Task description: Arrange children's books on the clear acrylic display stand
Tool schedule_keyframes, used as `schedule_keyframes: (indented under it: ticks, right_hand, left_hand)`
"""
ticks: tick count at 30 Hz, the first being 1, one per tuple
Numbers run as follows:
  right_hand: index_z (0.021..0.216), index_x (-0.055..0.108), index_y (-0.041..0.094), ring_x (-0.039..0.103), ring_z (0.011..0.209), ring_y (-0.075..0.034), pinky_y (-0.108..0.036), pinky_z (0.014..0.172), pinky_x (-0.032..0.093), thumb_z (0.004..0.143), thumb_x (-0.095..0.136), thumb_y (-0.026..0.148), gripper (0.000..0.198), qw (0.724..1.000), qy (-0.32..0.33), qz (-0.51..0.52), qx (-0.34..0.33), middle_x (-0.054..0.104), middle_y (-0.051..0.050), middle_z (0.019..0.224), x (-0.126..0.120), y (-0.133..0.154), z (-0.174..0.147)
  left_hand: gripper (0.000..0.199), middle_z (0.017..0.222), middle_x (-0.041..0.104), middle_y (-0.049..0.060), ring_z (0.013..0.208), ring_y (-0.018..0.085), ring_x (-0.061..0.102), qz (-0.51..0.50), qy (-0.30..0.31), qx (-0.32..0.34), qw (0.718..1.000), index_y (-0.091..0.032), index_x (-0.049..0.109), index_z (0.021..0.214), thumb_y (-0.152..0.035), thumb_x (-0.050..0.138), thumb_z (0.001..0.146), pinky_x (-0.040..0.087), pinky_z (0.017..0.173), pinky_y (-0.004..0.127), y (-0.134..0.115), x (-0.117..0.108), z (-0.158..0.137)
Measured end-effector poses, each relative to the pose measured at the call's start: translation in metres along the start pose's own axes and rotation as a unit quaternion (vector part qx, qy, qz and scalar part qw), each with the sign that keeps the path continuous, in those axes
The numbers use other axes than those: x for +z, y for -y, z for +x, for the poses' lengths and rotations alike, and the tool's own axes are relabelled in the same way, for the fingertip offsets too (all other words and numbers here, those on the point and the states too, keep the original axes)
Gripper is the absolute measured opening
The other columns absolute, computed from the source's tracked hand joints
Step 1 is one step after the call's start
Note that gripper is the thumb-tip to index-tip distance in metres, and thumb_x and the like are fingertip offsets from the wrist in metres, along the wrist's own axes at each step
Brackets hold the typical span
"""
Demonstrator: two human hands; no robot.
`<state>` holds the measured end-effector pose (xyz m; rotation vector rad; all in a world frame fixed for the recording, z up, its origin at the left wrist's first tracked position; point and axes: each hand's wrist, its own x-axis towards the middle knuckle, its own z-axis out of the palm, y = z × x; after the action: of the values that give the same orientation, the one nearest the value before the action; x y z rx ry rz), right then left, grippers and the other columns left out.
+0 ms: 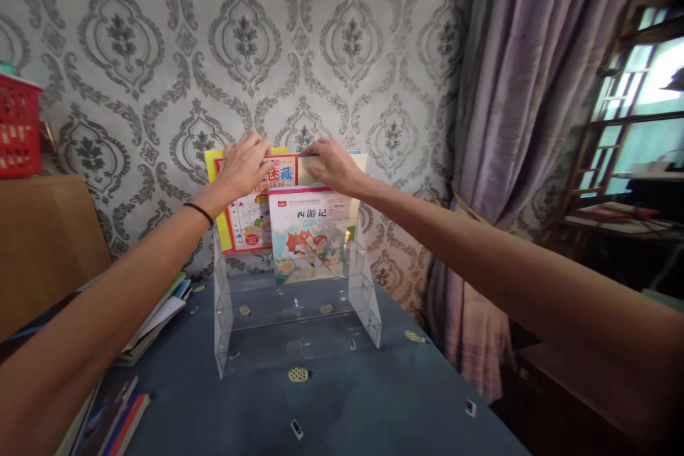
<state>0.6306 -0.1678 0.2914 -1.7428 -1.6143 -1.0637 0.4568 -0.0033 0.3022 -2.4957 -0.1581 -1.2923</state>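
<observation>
A clear acrylic book rack (366,306) with stepped tiers stands on the table, books leaning in its upper tiers. My left hand (244,165) is closed over the top edge of a red-bordered book (249,224), with a yellow book (223,231) behind it. To the right, my right hand (332,167) curls its fingers over the top of a cream-coloured book (359,162), whose lower part is mostly hidden. One tier lower and in front stands a picture book (310,256) with a pink top edge, touched by neither hand. The fingertips behind the books are hidden.
Stacked books (154,328) lie at the table's left, and more books (120,417) lie nearer to me. A red basket (18,128) sits on a wooden cabinet (50,242). The dark patterned tablecloth (406,399) reaches toward a purple curtain (513,121) at right.
</observation>
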Motion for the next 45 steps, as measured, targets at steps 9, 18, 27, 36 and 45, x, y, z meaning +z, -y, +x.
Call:
schedule_keyframes:
  ticks: [9, 18, 27, 36, 45]
  right_hand:
    - [0.126, 0.058, 0.021, 0.047, 0.127, -0.039, -0.057, 0.101, 0.043, 0.086, 0.061, 0.028, 0.041, 0.982, -0.126, -0.095, 0.107, 0.052, -0.016, 0.138, -0.013, -0.028, -0.047]
    - [0.121, 0.063, 0.022, 0.046, 0.131, -0.039, -0.062, 0.103, 0.041, 0.089, 0.057, 0.024, 0.032, 0.984, -0.117, -0.12, 0.067, 0.054, -0.015, 0.144, -0.014, -0.012, -0.049]
    - [0.123, 0.065, 0.021, 0.045, 0.133, -0.036, -0.058, 0.106, 0.039, 0.091, 0.053, 0.018, 0.034, 0.991, -0.071, -0.107, 0.039, 0.053, -0.015, 0.145, -0.011, 0.013, -0.038]
    - [0.125, 0.065, 0.018, 0.046, 0.13, -0.035, -0.055, 0.104, 0.041, 0.092, 0.05, 0.015, 0.036, 0.992, -0.041, -0.109, 0.038, 0.055, -0.016, 0.143, -0.006, 0.032, -0.023]
    - [0.123, 0.065, 0.025, 0.048, 0.13, -0.035, -0.058, 0.103, 0.042, 0.09, 0.049, 0.016, 0.038, 0.995, -0.053, -0.077, 0.026, 0.057, -0.012, 0.14, -0.003, 0.033, -0.02]
  left_hand:
    - [0.022, 0.121, 0.061, 0.015, 0.118, 0.035, 0.055, 0.01, -0.001, 0.015, 1.0, -0.017, 0.063, 0.111, -0.029, 0.053, 0.096, 0.042, 0.102, 0.052, 0.004, 0.0, -0.006]
    - [0.022, 0.123, 0.063, 0.016, 0.119, 0.036, 0.056, 0.033, 0.014, 0.009, 0.999, -0.016, 0.063, 0.112, -0.027, 0.053, 0.095, 0.041, 0.103, 0.053, -0.001, -0.006, -0.006]
    - [0.032, 0.125, 0.062, 0.017, 0.121, 0.035, 0.055, 0.034, 0.009, 0.017, 0.999, -0.015, 0.056, 0.125, -0.027, 0.054, 0.095, 0.038, 0.105, 0.052, -0.005, -0.011, -0.008]
    - [0.035, 0.127, 0.061, 0.018, 0.123, 0.037, 0.053, 0.03, 0.007, 0.018, 0.999, -0.014, 0.057, 0.127, -0.031, 0.053, 0.097, 0.037, 0.106, 0.054, -0.001, -0.016, -0.012]
    - [0.031, 0.127, 0.06, 0.015, 0.123, 0.033, 0.053, -0.009, -0.049, -0.014, 0.999, -0.017, 0.056, 0.125, -0.027, 0.047, 0.097, 0.04, 0.108, 0.05, 0.014, -0.027, -0.027]
